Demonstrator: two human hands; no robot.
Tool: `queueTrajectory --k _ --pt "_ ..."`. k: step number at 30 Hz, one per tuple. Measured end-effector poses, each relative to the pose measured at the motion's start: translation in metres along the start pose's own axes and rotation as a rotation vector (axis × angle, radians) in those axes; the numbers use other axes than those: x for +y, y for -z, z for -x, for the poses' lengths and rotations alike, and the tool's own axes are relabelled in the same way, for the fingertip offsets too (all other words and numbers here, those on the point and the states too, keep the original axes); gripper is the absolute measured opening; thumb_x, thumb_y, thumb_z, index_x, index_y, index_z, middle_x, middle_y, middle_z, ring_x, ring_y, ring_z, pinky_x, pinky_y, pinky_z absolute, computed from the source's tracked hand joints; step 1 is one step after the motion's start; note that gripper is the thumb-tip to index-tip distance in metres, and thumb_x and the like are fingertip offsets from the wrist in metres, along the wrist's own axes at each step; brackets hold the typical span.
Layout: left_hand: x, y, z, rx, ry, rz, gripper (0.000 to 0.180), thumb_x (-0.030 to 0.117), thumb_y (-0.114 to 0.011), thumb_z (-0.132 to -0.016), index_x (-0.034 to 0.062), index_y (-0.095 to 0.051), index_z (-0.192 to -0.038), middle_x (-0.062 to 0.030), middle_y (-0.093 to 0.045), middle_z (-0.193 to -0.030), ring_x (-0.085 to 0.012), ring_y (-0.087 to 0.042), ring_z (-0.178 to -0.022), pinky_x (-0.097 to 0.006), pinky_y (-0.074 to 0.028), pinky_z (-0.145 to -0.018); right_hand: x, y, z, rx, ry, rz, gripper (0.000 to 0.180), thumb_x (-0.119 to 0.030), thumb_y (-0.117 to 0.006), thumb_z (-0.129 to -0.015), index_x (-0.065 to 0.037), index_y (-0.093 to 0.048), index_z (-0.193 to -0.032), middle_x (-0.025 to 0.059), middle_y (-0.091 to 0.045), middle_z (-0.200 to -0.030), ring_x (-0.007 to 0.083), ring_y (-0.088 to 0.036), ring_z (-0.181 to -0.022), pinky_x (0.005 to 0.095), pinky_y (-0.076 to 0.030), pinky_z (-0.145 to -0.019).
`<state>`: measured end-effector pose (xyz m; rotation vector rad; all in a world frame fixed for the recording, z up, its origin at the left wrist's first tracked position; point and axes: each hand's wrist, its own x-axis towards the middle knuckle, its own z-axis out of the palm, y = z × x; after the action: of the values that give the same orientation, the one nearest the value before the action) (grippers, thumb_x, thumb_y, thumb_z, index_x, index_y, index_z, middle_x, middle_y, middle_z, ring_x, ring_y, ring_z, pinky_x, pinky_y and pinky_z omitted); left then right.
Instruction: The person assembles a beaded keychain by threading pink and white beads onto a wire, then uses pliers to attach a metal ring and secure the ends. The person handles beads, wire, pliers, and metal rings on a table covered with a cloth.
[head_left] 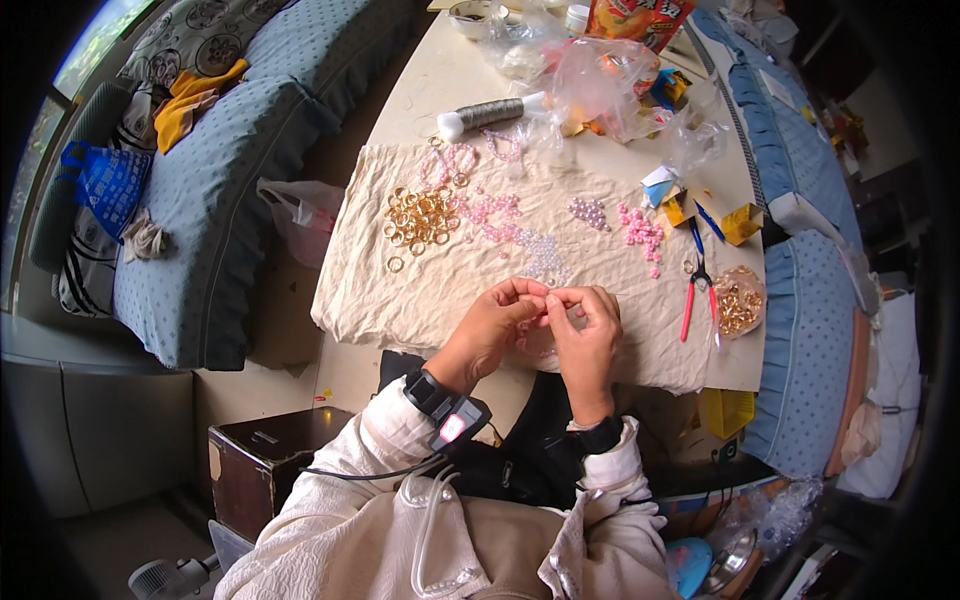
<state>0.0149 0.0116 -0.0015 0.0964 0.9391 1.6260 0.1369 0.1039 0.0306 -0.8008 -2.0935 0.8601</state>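
My left hand [492, 325] and my right hand [587, 335] meet at the near edge of the cloth, thumbs and forefingers pinched together. Between them hangs a strand of pale pink beads [537, 346], partly hidden by the fingers; which end each hand pinches is too small to tell. Just beyond the fingertips lie clear beads [543, 255]. Farther left are pink beads [488, 214] and a heap of gold rings [418, 218]. Lilac beads [589, 213] and brighter pink beads [641, 238] form small piles to the right.
Red-handled pliers [697, 295] and a bag of gold pieces [739, 302] lie at the right on the beige cloth [385, 300]. Behind are finished-looking bead loops [448, 165], a spool of grey thread [492, 117] and plastic bags [605, 85]. Blue-covered sofas [215, 240] flank the table.
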Motion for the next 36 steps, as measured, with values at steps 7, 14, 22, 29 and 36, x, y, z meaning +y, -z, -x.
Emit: queueTrajectory --k 7,14,22,29,36 --pt "-0.002 -0.001 0.001 -0.056 -0.034 -0.017 0.036 0.003 -0.066 -0.099 0.0053 -0.060 -0.134 0.0008 -0.070 -0.100 -0.0084 -0.066 -0.083 -0.022 -0.054 -0.059 0.004 -0.002 0.001 0.008 0.001 -0.058 0.005 -0.007 -0.074 -0.092 -0.004 -0.070 -0.094 0.0036 -0.066 -0.088 0.0161 -0.058 -0.080 0.0311 -0.048 -0.072" --pt "0.000 -0.004 0.004 -0.134 -0.081 -0.084 0.043 0.003 -0.064 -0.100 0.0044 -0.056 -0.142 -0.0011 -0.070 -0.107 -0.0091 -0.068 -0.088 -0.024 -0.055 -0.065 0.007 -0.005 0.004 -0.040 -0.149 -0.198 0.005 -0.005 -0.073 -0.092 -0.003 -0.069 -0.094 0.0069 -0.067 -0.089 0.0211 -0.060 -0.076 0.0339 -0.049 -0.066" --pt "-0.007 -0.013 0.004 -0.079 -0.206 -0.219 0.027 0.013 -0.059 -0.108 0.0012 -0.062 -0.133 -0.0061 -0.072 -0.114 -0.0132 -0.069 -0.101 -0.028 -0.057 -0.089 -0.003 0.003 0.000 -0.058 -0.089 -0.062 0.007 -0.006 -0.074 -0.091 -0.004 -0.069 -0.094 0.0074 -0.065 -0.087 0.0227 -0.062 -0.076 0.0355 -0.051 -0.066" --pt "-0.018 -0.017 -0.003 0.021 -0.291 -0.253 0.026 0.016 -0.056 -0.110 0.0002 -0.063 -0.129 -0.0080 -0.072 -0.113 -0.0146 -0.070 -0.100 -0.029 -0.058 -0.088 -0.006 0.002 -0.003 0.004 0.067 0.099 0.011 -0.005 -0.075 -0.085 -0.007 -0.067 -0.093 0.0082 -0.066 -0.091 0.0292 -0.065 -0.084 0.0413 -0.053 -0.074" --pt "-0.017 -0.006 -0.006 -0.155 -0.036 0.268 0.034 0.025 -0.062 -0.107 0.0068 -0.062 -0.136 -0.0080 -0.069 -0.133 -0.0205 -0.066 -0.119 -0.036 -0.053 -0.104 -0.010 0.003 -0.003 0.102 0.169 0.095 0.014 -0.003 -0.076 -0.084 -0.008 -0.066 -0.093 0.0083 -0.067 -0.095 0.0304 -0.066 -0.089 0.0410 -0.054 -0.077"
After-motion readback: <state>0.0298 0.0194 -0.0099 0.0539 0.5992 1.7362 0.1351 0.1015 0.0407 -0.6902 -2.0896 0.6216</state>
